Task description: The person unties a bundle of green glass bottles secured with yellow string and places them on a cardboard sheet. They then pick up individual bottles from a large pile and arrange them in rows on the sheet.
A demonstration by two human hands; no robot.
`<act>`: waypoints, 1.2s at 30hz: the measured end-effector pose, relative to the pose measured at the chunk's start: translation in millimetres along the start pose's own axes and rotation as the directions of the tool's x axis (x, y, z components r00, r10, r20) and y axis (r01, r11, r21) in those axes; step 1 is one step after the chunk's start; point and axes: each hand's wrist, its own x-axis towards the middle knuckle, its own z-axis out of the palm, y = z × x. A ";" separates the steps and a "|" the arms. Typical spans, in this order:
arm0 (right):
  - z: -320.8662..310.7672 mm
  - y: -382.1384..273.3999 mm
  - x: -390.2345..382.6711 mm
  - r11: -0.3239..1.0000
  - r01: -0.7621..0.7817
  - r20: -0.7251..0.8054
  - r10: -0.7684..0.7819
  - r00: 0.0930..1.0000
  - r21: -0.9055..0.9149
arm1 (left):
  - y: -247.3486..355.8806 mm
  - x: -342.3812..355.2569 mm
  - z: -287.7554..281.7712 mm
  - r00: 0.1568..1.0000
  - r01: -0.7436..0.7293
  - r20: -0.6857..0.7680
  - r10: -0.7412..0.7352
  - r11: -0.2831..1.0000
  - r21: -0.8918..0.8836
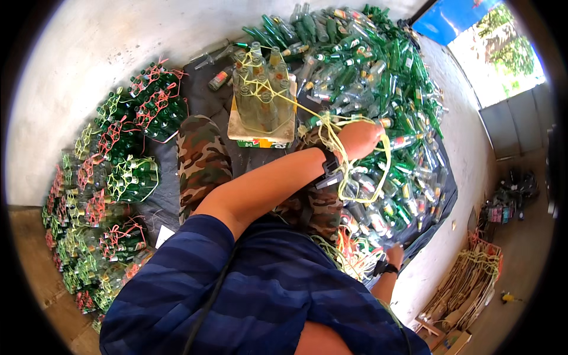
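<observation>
A cluster of clear glass bottles [264, 97] stands upright on a small box [260, 142] in front of me, with yellow twine [305, 110] laced around the bottle necks. From that cluster the twine runs right to my left hand [358, 141], which is closed on it; loops hang below the fist. My left arm reaches across my body, a dark band on its wrist. Lower right, my right hand [394, 255] is beside a tangle of yellow, white and red twine [358, 255]. Its fingers are too small and partly hidden to make out.
Loose green and clear bottles [390, 89] form a large heap at the back and right on a dark sheet [448, 195]. Many tied bottle bundles [133, 177] stand along the left wall. Flattened cardboard [461, 287] is stacked at lower right.
</observation>
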 end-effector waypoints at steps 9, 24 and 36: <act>-417.6 -200.3 -24.7 0.657 0.404 -0.560 0.033 0.828 0.636 | 6.4 6.0 -3.5 0.980 -0.169 0.144 0.136 0.954 0.247; -449.4 -609.9 -26.0 0.368 0.864 0.076 -0.928 0.365 0.344 | -4.5 6.8 -9.8 0.996 -0.074 -0.079 0.039 0.851 -0.519; -420.9 -609.6 -35.6 0.411 0.557 0.187 -0.891 0.414 0.722 | -63.0 -28.4 2.7 0.970 -0.234 -0.116 0.214 0.953 -0.192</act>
